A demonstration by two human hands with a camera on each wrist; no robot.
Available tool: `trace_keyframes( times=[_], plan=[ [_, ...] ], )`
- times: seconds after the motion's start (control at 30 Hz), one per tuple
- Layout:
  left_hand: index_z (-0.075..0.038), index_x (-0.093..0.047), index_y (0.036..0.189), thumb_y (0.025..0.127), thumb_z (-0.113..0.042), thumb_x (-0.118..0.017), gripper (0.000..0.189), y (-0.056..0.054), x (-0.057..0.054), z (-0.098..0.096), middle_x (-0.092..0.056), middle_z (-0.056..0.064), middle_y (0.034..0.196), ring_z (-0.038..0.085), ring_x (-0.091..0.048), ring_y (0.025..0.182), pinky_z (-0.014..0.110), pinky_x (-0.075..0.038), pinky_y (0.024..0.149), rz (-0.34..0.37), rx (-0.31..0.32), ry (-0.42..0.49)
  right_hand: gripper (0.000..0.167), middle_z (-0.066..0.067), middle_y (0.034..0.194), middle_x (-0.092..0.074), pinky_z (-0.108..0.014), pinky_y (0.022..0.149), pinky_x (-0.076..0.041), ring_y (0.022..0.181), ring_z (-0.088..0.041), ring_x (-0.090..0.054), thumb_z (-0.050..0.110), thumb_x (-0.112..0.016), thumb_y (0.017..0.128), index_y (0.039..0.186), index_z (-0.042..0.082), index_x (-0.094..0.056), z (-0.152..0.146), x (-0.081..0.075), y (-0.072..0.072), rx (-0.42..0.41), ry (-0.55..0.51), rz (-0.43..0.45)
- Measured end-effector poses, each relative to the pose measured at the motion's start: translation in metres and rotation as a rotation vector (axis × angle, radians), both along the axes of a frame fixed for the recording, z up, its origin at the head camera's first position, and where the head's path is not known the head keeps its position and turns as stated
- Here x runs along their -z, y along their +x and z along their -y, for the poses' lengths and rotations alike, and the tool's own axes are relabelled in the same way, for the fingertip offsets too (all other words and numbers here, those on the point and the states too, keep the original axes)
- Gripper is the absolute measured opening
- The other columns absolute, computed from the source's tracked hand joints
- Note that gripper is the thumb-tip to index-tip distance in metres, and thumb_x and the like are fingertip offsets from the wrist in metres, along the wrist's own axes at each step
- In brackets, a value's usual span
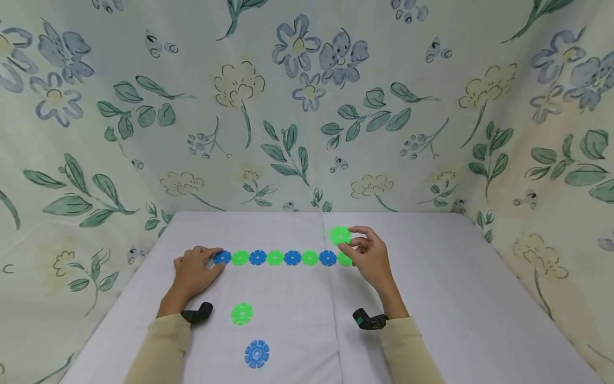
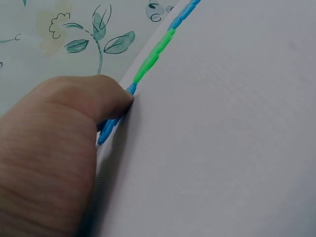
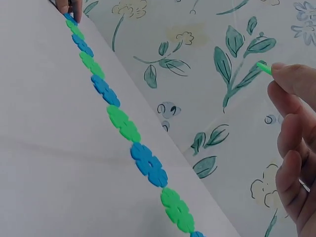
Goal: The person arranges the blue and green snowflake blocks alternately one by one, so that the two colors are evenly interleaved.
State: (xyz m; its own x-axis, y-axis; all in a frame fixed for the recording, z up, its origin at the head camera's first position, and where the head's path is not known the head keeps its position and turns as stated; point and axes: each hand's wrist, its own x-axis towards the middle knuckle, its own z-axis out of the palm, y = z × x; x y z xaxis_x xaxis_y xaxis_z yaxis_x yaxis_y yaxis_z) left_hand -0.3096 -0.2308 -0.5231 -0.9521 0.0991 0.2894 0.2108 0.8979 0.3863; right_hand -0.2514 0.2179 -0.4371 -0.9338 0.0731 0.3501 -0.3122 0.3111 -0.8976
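Note:
A straight row of flower-shaped plastic discs, blue and green by turns, stretches across the white table. At its left end my left hand [image 1: 194, 271] holds the blue disc [image 1: 223, 257] between thumb and fingers; in the left wrist view the thumb covers part of that blue disc [image 2: 107, 132]. My right hand [image 1: 370, 260] pinches a loose green disc [image 1: 339, 235] by its edge, above the right end of the row. In the right wrist view this green disc [image 3: 264, 68] shows edge-on at the fingertips. Below it, the hand partly hides the row's green disc [image 1: 344, 259] in the head view.
Nearer to me lie a single green disc [image 1: 242, 314] and a single blue disc [image 1: 257, 354], apart from the row. A flowered cloth [image 1: 297, 133] hangs behind the table [image 1: 460, 298] and along both sides. Each wrist wears a black camera.

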Motion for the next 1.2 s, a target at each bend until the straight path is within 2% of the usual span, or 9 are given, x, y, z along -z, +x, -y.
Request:
trace_keyframes(
  times=[0.17, 0.37, 0.63, 0.97, 1.2],
  plan=[
    [-0.021, -0.065, 0.133, 0.091, -0.042, -0.067, 0.047, 0.0, 0.001, -0.002, -0.061, 0.015, 0.12, 0.04, -0.051, 0.114, 0.063, -0.025, 0.092, -0.004, 0.004, 0.006, 0.048, -0.009, 0.086, -0.072, -0.027, 0.05, -0.048, 0.054, -0.013, -0.053, 0.026, -0.081, 0.085, 0.126, 0.016, -0.061, -0.028, 0.023, -0.009, 0.075, 0.027, -0.006],
    [-0.022, -0.064, 0.134, 0.091, -0.044, -0.066, 0.048, -0.001, 0.005, -0.002, -0.061, 0.014, 0.12, 0.039, -0.051, 0.114, 0.062, -0.025, 0.094, 0.013, 0.004, 0.0, 0.047, -0.004, 0.083, -0.071, -0.028, 0.049, -0.047, 0.053, -0.017, -0.054, 0.03, -0.082, 0.083, 0.124, 0.021, -0.061, -0.05, 0.029, -0.004, 0.154, 0.031, -0.011],
    [-0.022, -0.064, 0.134, 0.091, -0.043, -0.066, 0.048, -0.002, 0.005, -0.003, -0.061, 0.015, 0.121, 0.039, -0.051, 0.115, 0.063, -0.025, 0.094, 0.014, -0.001, 0.0, 0.052, -0.005, 0.087, -0.072, -0.026, 0.052, -0.048, 0.055, -0.018, -0.056, 0.025, -0.081, 0.085, 0.131, 0.017, -0.058, -0.071, 0.033, -0.002, 0.241, 0.032, 0.01],
    [-0.021, -0.064, 0.134, 0.091, -0.043, -0.067, 0.048, -0.003, 0.003, -0.001, -0.061, 0.016, 0.123, 0.04, -0.05, 0.116, 0.063, -0.025, 0.094, 0.011, -0.003, 0.002, 0.053, -0.006, 0.088, -0.072, -0.025, 0.055, -0.049, 0.057, -0.016, -0.057, 0.035, -0.08, 0.086, 0.131, 0.018, -0.058, -0.083, 0.043, -0.007, 0.349, 0.047, 0.114],
    [-0.022, -0.064, 0.134, 0.091, -0.043, -0.067, 0.048, -0.003, 0.002, 0.001, -0.061, 0.016, 0.123, 0.04, -0.05, 0.116, 0.063, -0.025, 0.094, 0.012, -0.004, -0.001, 0.049, -0.007, 0.089, -0.073, -0.025, 0.053, -0.047, 0.057, -0.015, -0.059, 0.032, -0.078, 0.087, 0.13, 0.018, -0.058, -0.083, 0.057, -0.013, 0.438, 0.08, 0.233]
  ],
)
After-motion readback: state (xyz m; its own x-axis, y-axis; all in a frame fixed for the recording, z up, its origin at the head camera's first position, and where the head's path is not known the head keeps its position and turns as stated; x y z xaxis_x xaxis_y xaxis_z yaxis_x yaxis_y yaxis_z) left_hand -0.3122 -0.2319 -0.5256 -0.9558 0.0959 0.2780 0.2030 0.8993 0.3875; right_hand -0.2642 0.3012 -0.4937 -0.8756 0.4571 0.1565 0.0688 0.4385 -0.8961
